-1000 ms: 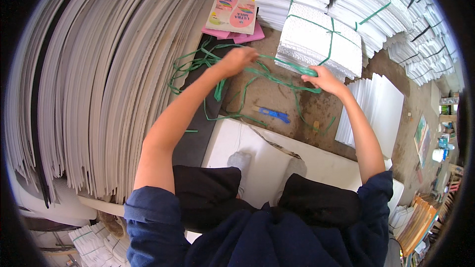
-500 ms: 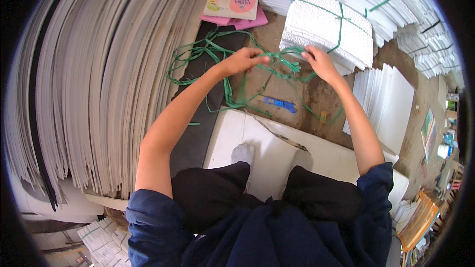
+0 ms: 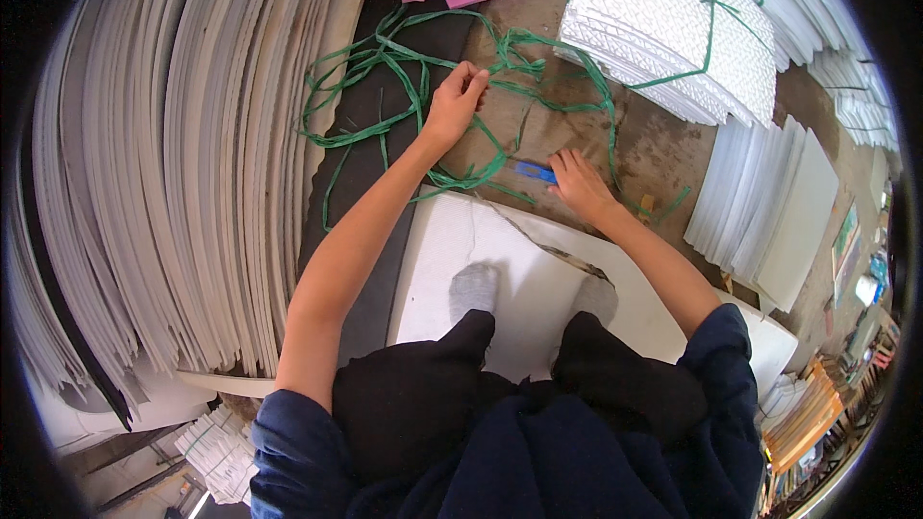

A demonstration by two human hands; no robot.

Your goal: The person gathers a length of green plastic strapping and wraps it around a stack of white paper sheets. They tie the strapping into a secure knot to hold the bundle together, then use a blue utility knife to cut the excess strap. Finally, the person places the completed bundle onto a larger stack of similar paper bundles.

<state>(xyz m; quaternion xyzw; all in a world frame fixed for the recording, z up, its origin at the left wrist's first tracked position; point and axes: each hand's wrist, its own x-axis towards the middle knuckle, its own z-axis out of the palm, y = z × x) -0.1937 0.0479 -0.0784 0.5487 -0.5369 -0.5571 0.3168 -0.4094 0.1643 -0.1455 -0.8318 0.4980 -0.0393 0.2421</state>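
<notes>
The person wears a dark navy top with sleeves (image 3: 288, 442) pushed up above the elbows, leaving both forearms bare. Black trousers (image 3: 423, 394) cover the legs. Grey socks (image 3: 474, 288) are on both feet. The left hand (image 3: 452, 106) and right hand (image 3: 580, 183) are bare, without gloves, rings or a watch.

— Left hand (image 3: 454, 101)?
— My left arm's stretched forward, bare forearm, elbow nearly straight. Fingers pinched together at the tips, knuckles up.
— Right hand (image 3: 578, 183)?
— Nearer my body, lower and right of the left. Palm down, fingers extended forward and lightly spread. Dark sleeves bunched above both elbows.
</notes>
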